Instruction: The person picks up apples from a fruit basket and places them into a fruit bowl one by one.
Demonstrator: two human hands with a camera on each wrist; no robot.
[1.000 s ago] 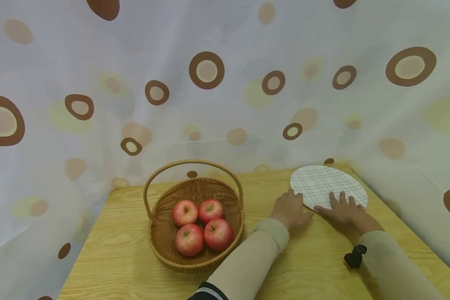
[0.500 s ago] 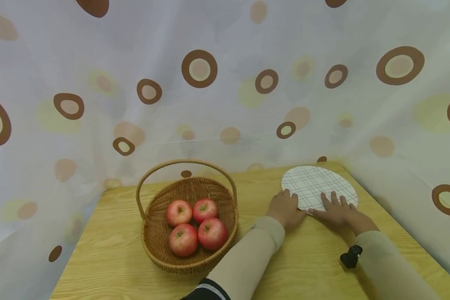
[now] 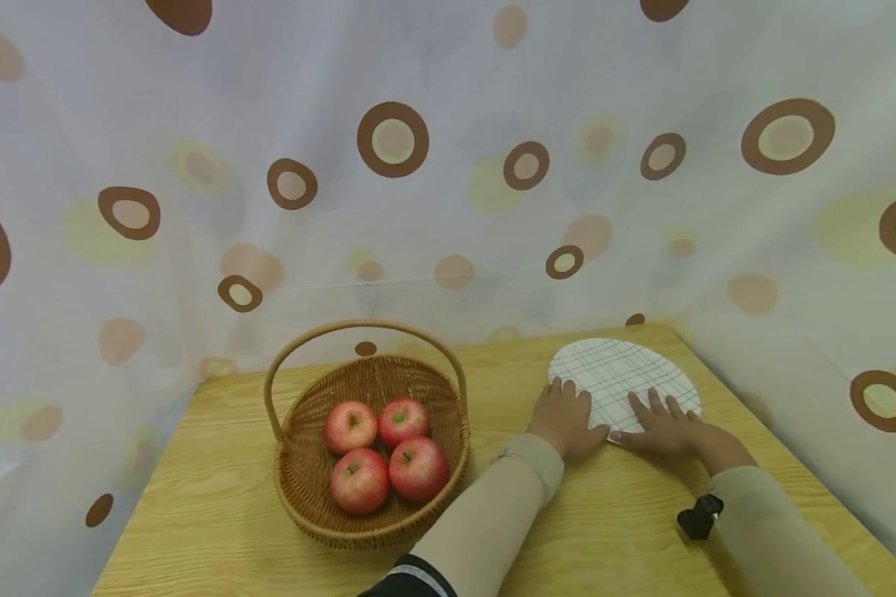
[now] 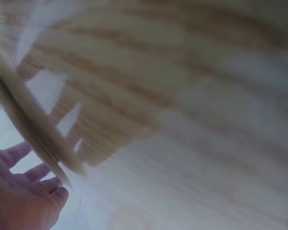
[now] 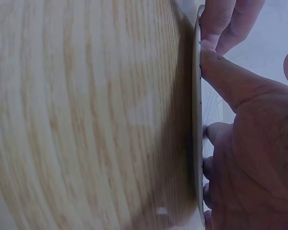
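Note:
A thin, flat oval piece (image 3: 605, 365), white with fine checked lines, lies on the table at the right in the head view. Over its near left edge, my left hand (image 3: 567, 423) has its fingertips on the border, the thumb pointing to the right along the front edge. My right hand (image 3: 668, 427) lies palm down across the near right part, fingers spread and fairly straight on the top surface, thumb toward the left thumb. From the right wrist, the thin edge (image 5: 198, 120) shows side-on with the right hand (image 5: 259, 148) against its face.
To the left stands a brown wicker basket (image 3: 299, 481) with a tall arched handle, holding several red apples (image 3: 418, 468). The wooden table (image 3: 216, 497) meets a spotted cloth wall (image 3: 448, 224) at the back and the right. A small black device (image 3: 700, 516) sits at my right cuff.
The oval piece has slid a little toward me and slightly left under both hands. The whole head view has shifted, so the basket and wall appear further left.

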